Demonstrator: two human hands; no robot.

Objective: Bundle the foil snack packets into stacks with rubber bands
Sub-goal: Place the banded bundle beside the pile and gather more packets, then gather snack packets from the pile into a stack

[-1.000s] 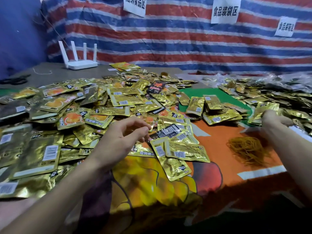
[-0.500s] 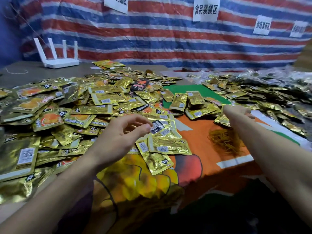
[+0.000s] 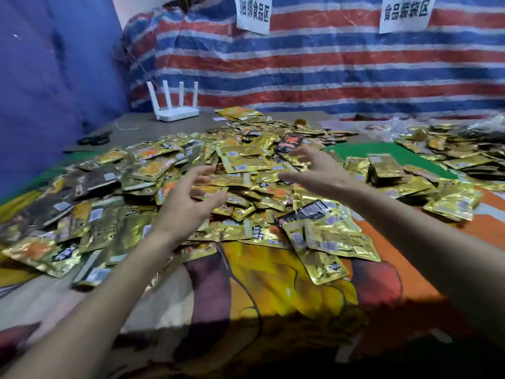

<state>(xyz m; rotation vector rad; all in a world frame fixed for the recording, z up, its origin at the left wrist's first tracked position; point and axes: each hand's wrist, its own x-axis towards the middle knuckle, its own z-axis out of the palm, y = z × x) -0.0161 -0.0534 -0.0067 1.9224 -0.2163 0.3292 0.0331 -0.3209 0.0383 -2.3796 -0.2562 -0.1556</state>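
Lying beneath left hand (image 3: 185, 205), right hand (image 3: 314, 173): packets (image 3: 241, 161).

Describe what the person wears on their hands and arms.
Nothing is worn that shows. The left hand and right hand are bare, with no gloves or rings visible. Neither wrist carries a watch or band. The left forearm and right forearm are uncovered to the frame's edge, no sleeve in view.
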